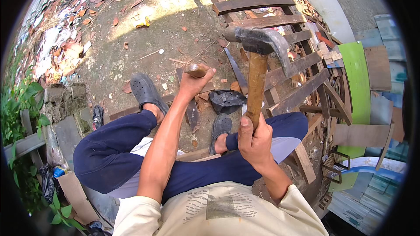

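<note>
left hand point(194, 81) extended, gripping, right hand point(253, 137) raised, fisted

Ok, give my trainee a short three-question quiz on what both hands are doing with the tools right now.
1. True or false: the right hand grips the wooden-handled claw hammer with the dark steel head raised upright.
2. What does the left hand hold?
A. the narrow toothed saw blade
B. the small brown wooden piece
C. the crumpled black plastic bag
3. Fill in: the grey perforated clog is on the person's ___ foot.

Key
1. True.
2. B; the hand closes on it out in front, over the dirt ground.
3. Left.
</note>
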Demonstrator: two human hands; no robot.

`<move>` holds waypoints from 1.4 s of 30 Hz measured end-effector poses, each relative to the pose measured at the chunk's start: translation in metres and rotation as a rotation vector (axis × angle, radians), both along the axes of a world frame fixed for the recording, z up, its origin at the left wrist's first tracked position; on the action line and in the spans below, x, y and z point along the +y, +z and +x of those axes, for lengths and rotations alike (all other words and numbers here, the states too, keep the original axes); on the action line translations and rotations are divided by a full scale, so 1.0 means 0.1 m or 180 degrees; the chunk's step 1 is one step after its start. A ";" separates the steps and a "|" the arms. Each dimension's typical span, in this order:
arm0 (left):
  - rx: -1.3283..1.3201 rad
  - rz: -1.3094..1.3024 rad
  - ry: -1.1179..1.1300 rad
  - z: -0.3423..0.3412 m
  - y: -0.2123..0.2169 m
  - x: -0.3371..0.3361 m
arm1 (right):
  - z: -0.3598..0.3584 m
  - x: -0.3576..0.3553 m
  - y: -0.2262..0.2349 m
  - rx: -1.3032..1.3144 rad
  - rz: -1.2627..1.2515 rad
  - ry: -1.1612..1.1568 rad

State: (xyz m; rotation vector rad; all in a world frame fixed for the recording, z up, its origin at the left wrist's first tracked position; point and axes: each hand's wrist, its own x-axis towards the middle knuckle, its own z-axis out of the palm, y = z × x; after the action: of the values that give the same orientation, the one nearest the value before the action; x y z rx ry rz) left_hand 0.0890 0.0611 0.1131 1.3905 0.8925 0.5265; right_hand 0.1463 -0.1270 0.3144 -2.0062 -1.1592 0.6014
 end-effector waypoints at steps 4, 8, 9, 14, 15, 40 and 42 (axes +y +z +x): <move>-0.0069 -0.0006 0.0128 -0.09 0.07 0.05 | 0.14 -0.01 -0.10 -0.0312 -0.0958 0.0381; 0.0094 0.0239 0.0098 -0.08 0.05 -0.08 | -0.03 0.01 -0.08 0.0006 0.0055 0.0091; 0.0109 0.0148 0.0040 -0.06 0.07 -0.10 | -0.06 -0.03 -0.16 -0.0075 0.0406 0.0008; -0.0064 0.0305 0.0171 -0.09 0.00 -0.01 | -0.01 -0.03 -0.14 -0.0346 -0.0742 0.0574; -0.0143 0.0356 0.0130 -0.08 -0.02 -0.04 | -0.05 -0.05 -0.14 -0.0265 -0.0402 0.0410; -0.0059 0.0438 -0.0345 0.00 -0.08 -0.10 | 0.11 -0.16 -0.07 -0.0392 -0.0832 0.0285; -0.0380 0.0551 -0.0083 0.06 -0.06 -0.10 | 0.07 -0.13 0.03 -0.0234 -0.0328 0.0093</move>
State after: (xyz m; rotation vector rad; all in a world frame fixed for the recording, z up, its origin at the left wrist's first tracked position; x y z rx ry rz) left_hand 0.0954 0.0514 0.1068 1.5083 0.7451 0.6724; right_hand 0.1534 -0.1401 0.3171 -2.1172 -1.2253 0.6179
